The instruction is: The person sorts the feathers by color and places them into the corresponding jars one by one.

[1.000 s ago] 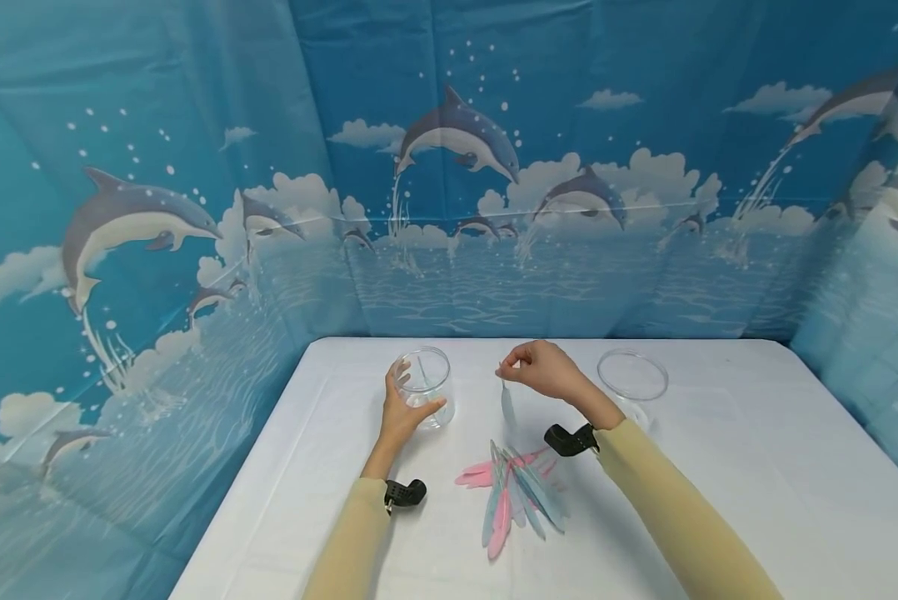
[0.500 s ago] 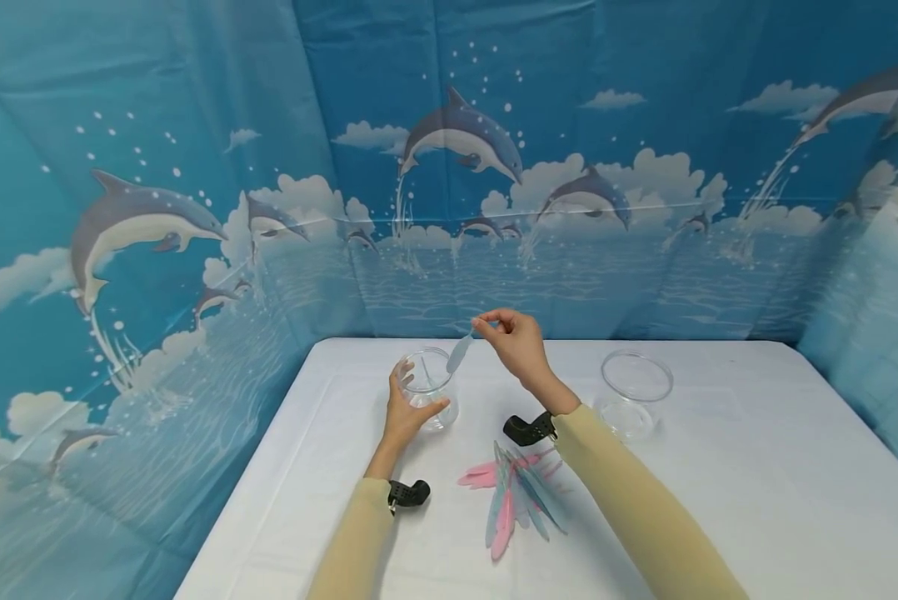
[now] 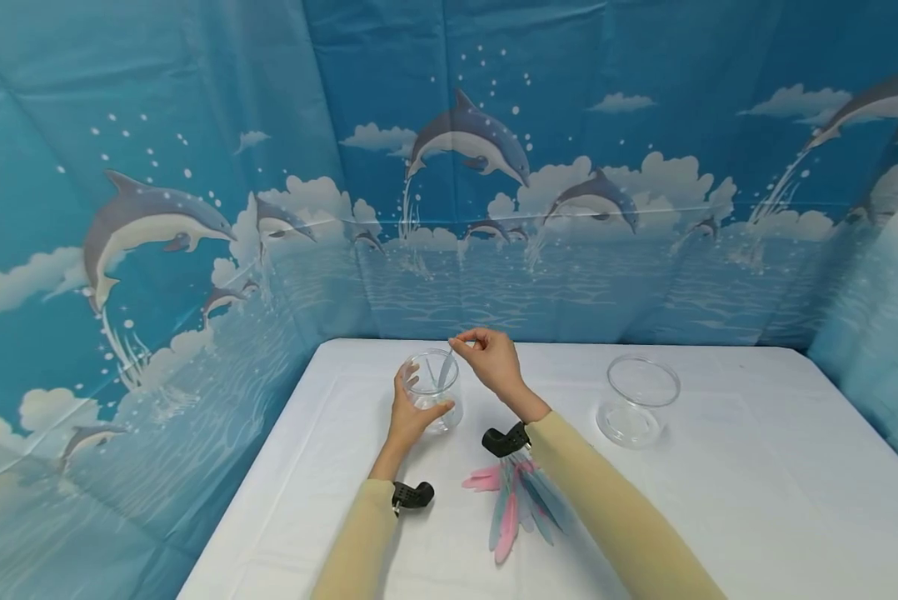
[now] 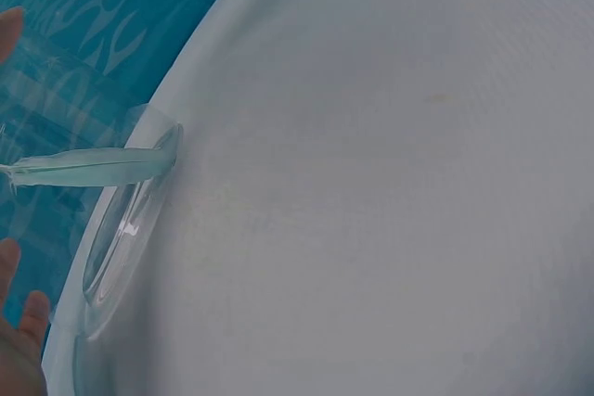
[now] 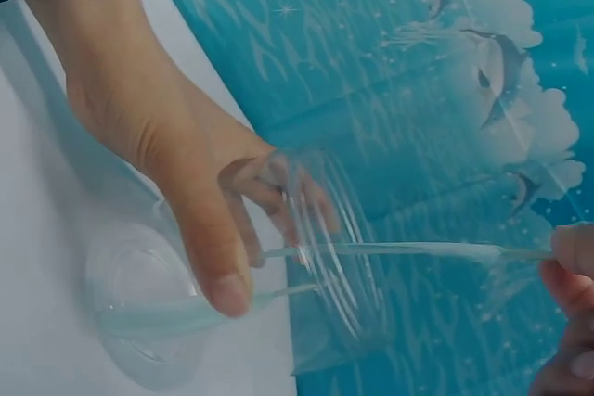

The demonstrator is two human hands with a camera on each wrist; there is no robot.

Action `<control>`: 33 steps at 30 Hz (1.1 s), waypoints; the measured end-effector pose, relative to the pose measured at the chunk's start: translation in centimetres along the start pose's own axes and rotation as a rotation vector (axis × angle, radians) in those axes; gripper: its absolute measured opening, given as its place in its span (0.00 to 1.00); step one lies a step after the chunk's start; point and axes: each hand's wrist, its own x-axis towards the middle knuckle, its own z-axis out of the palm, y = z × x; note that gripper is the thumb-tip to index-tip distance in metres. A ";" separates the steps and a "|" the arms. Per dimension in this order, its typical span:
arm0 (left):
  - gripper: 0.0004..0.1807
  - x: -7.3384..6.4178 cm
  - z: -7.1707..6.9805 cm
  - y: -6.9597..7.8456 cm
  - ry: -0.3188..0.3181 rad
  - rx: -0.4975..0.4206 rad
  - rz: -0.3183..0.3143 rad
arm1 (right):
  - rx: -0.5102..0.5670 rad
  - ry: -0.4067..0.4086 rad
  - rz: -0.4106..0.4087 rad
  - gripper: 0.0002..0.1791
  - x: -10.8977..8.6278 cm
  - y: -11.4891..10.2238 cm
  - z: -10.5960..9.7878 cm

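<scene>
A clear jar (image 3: 454, 402) stands upright near the back of the table, and my left hand (image 3: 410, 417) grips its side with the thumb in front and fingers behind. Above the mouth, my right hand (image 3: 496, 362) pinches a pale blue-grey feather (image 3: 445, 369) by the tip of its shaft. The lower part of this feather hangs inside the rim. Another pale feather (image 5: 167, 318) rests within the jar, its wide end at the bottom, as the right wrist view shows. In the left wrist view, a pale green-blue feather (image 4: 93, 168) shows through the clear wall.
Pink and blue-grey feathers (image 3: 507, 525) lie in a fanned pile in front, partly under my right forearm. A second clear jar (image 3: 629, 425) stands to the right. Behind the white table (image 3: 291, 492) hangs a dolphin-print cloth (image 3: 329, 283). Each wrist wears a black camera.
My right hand has carried the feather left to the held jar and lowered it past the rim. My left hand keeps its grip on the jar.
</scene>
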 end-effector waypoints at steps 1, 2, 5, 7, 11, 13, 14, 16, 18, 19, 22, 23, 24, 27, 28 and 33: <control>0.56 0.0 0.1 0.0 0.000 -0.002 -0.001 | -0.022 -0.013 0.004 0.14 0.0 0.1 0.2; 0.56 -0.1 0.1 0.0 -0.001 -0.002 -0.005 | -0.045 -0.025 0.008 0.15 -0.1 0.2 0.3; 0.56 -0.2 0.2 0.1 -0.004 -0.006 -0.013 | -0.106 -0.051 0.006 0.16 -0.1 0.7 0.5; 0.56 -0.3 0.3 0.2 -0.004 -0.005 -0.015 | -0.134 -0.053 -0.002 0.17 -0.2 1.1 0.5; 0.55 -0.4 0.4 0.2 0.004 0.000 -0.012 | -0.134 -0.033 -0.017 0.20 -0.6 1.7 -0.2; 0.55 -0.4 0.4 0.2 0.007 0.000 -0.007 | -0.136 -0.028 -0.007 0.20 -0.8 2.0 -0.8; 0.55 -0.3 0.4 0.3 0.008 0.000 -0.007 | -0.140 -0.029 0.004 0.20 -0.8 2.1 -1.1; 0.55 -0.3 0.4 0.4 0.007 0.001 -0.007 | -0.148 -0.046 0.042 0.19 -0.9 2.5 -1.7; 0.55 -0.2 0.4 0.5 0.006 -0.002 -0.013 | -0.164 -0.065 0.068 0.19 -0.9 2.9 -2.4; 0.55 -0.1 0.4 0.5 0.005 -0.001 -0.017 | -0.168 -0.080 0.084 0.19 -1.0 3.1 -2.7; 0.56 0.0 0.2 0.6 0.004 -0.002 -0.019 | -0.172 -0.131 0.126 0.20 -1.2 3.8 -3.7; 0.56 0.1 0.2 0.6 0.004 -0.001 -0.018 | -0.176 -0.154 0.138 0.19 -1.3 4.0 -4.0; 0.56 0.1 0.2 0.6 0.003 -0.003 -0.018 | -0.181 -0.180 0.154 0.20 -1.4 4.3 -4.3; 0.56 0.1 0.1 0.6 0.000 -0.002 -0.018 | -0.213 -0.280 0.206 0.20 -1.8 5.1 -5.0; 0.56 0.1 0.1 0.5 0.000 -0.004 -0.017 | -0.227 -0.319 0.221 0.20 -2.0 5.4 -5.3; 0.55 0.0 -0.1 0.4 0.011 -0.014 -0.014 | -0.265 -0.491 0.263 0.18 -2.7 6.8 -6.2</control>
